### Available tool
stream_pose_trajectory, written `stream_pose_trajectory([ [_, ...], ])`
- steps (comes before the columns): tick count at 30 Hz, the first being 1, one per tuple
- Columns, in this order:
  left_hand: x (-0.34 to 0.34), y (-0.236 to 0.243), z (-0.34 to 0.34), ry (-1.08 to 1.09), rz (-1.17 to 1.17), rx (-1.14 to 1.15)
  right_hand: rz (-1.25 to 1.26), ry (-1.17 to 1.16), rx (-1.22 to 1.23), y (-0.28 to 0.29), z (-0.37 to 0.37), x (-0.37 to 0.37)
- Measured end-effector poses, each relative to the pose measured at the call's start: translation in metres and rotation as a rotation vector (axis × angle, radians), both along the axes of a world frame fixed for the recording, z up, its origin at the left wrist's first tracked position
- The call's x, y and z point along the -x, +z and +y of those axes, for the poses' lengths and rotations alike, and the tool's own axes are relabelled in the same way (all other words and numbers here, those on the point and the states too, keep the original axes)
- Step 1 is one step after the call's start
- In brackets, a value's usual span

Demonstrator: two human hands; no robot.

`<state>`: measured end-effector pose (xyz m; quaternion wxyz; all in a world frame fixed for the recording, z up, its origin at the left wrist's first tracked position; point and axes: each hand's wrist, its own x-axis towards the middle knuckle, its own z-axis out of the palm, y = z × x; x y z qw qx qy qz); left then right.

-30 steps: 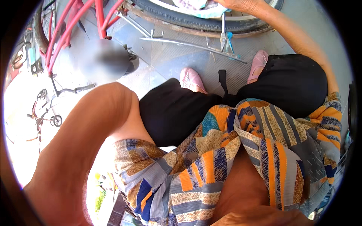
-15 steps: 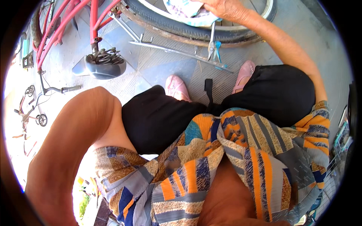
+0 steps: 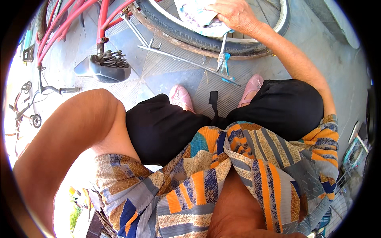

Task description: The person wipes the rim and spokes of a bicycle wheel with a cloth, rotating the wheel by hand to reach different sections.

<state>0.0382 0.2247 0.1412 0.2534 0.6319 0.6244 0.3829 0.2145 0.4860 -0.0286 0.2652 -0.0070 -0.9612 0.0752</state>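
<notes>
My right hand [image 3: 237, 16] reaches to the top of the view and holds a pale patterned cloth [image 3: 198, 16] with bent fingers. The cloth lies against the side of a bicycle wheel [image 3: 168, 24], over its rim and spokes. The black tyre and a rusty, curved mudguard run below it. My left arm [image 3: 75, 123] is bent, its elbow near my knee. The forearm leads out at the lower left, so my left hand is out of view.
A red bicycle frame [image 3: 71, 18] stands at the upper left with a dark saddle [image 3: 109, 72] and exposed springs. A metal stand [image 3: 182, 59] lies between the wheel and my pink shoes [image 3: 181, 96]. A wire rack [image 3: 353, 154] is at the right edge.
The view has shifted slightly, so the wheel, cloth and right hand show lower in the picture. My right hand stays on the cloth.
</notes>
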Motion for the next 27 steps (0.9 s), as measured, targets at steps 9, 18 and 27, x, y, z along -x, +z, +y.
stream_pose_trajectory([
  [9,-0.003,0.043,0.004,-0.035,-0.112,-0.13,0.012,0.029,0.102,0.001,0.002,0.002],
  [18,0.001,0.059,0.007,-0.043,-0.194,-0.249,-0.13,-0.094,0.015,-0.017,0.012,0.002],
  [27,0.026,0.023,0.027,0.385,-0.153,-0.278,-0.236,-0.158,0.571,0.034,0.057,0.082],
])
